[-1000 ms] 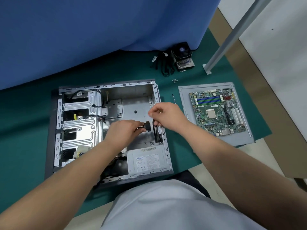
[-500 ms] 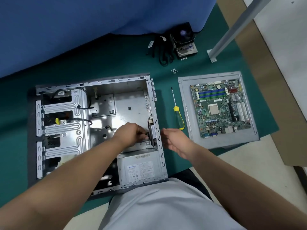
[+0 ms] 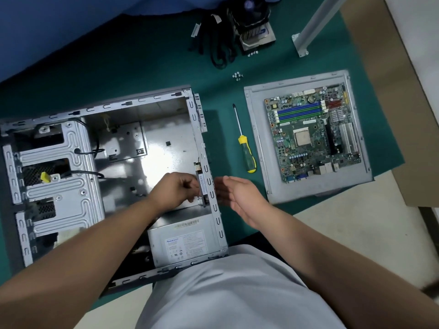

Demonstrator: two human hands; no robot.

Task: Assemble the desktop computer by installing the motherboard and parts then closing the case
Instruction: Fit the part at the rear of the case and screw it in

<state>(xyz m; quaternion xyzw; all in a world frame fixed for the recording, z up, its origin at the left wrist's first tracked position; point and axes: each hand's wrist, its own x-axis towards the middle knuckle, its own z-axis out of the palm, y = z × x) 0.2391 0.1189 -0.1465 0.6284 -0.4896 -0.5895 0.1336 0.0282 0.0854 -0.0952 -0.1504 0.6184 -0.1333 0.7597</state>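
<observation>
**Hands at the wall of an open computer case**

A grey metal computer case lies open on its side on a green mat. Inside it, ribbed silver drive bays fill the left end and a boxy power supply with a white label sits at the near right corner. The person's left hand reaches into the case, fingers curled round a narrow dark part standing against the case's right wall. The right hand hovers just outside that wall, fingers relaxed and spread, holding nothing. Right of the case lies a screwdriver with a yellow and green handle. Further right, the green motherboard rests on a flat grey panel, well apart from the case.
</observation>
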